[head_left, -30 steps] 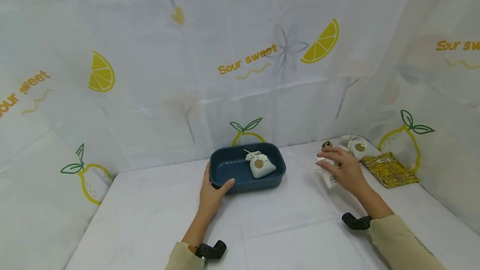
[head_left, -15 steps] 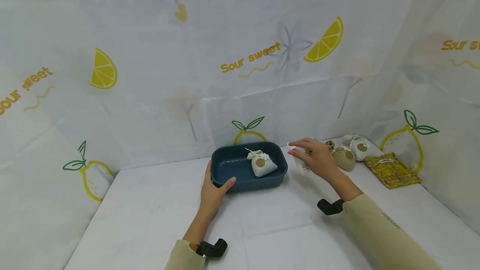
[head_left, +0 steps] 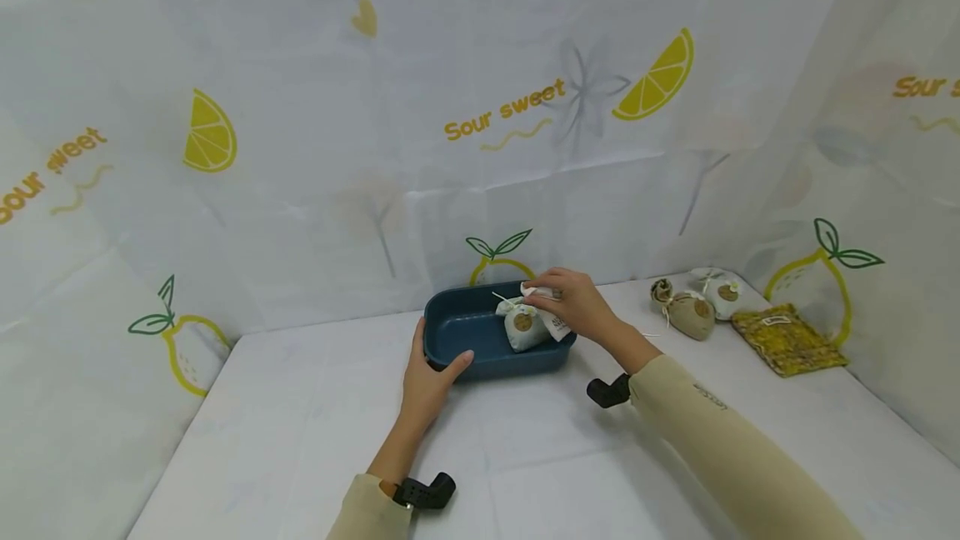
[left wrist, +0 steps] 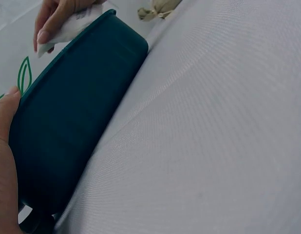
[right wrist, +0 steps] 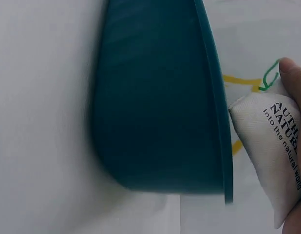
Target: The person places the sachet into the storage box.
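A dark blue rectangular plastic basin (head_left: 459,337) stands on the white-covered table. Its left end is gripped by my left hand (head_left: 425,377), with the thumb along the near side. Above the basin's right end, my right hand (head_left: 577,307) pinches a small white cloth sachet (right wrist: 267,139) printed with dark lettering. In the right wrist view this sachet is beside and above the basin's rim, apart from its floor. Inside the basin lies a pale drawstring sachet (head_left: 522,332) with a round brown label, partly covered by the held one in the head view.
At the table's back right lie a tan drawstring sachet (head_left: 691,315), a whitish sachet (head_left: 722,294) and a flat yellow-brown patterned pouch (head_left: 787,340). A lemon-printed white cloth wall (head_left: 300,232) rises right behind the basin.
My right hand has carried the white sachet leftward, from beside the other sachets to over the basin's right end. The left hand keeps its grip on the basin, which stays in place.
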`<state>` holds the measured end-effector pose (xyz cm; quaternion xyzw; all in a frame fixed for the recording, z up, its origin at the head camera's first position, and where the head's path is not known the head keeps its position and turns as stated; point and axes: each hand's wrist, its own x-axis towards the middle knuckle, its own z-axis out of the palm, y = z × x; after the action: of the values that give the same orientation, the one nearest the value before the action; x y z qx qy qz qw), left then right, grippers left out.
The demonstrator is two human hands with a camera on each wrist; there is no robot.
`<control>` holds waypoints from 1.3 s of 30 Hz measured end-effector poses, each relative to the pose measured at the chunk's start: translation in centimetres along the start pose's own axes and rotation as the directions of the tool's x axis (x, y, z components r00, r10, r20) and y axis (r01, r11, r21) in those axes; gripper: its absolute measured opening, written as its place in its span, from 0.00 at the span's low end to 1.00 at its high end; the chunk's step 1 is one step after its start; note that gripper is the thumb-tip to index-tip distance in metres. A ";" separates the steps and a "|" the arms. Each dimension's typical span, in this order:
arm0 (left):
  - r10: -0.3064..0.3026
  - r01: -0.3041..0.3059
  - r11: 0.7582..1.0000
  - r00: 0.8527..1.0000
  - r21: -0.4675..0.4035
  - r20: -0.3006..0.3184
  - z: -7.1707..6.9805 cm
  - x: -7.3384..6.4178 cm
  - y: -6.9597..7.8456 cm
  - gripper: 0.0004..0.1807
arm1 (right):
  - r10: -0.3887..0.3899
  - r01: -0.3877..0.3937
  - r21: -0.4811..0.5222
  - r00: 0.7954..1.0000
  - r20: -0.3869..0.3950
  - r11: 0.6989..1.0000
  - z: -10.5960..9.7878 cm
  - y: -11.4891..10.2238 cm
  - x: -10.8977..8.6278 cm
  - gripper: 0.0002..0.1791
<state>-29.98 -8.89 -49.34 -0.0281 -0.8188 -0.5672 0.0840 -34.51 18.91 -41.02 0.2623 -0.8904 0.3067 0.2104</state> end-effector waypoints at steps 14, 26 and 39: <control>0.006 -0.006 1.000 1.000 -0.010 0.006 0.0 0.1 -0.2 0.58 | 0.016 -0.014 -0.019 0.988 0.152 1.000 4.3 -2.5 2.7 0.17; 0.007 -0.007 1.000 1.000 -0.024 0.006 0.1 0.1 -0.3 0.58 | 0.073 -0.080 0.012 0.957 0.280 0.997 7.1 -3.5 3.9 0.20; 0.009 -0.008 0.999 1.000 -0.038 0.002 0.1 0.1 -0.2 0.58 | 0.163 -0.108 -0.149 0.886 0.434 0.983 8.9 -3.3 4.7 0.19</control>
<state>-30.15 -8.89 -49.58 -0.0339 -0.8079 -0.5822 0.0848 -38.14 9.24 -43.52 0.2491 -0.9479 0.1986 -0.0047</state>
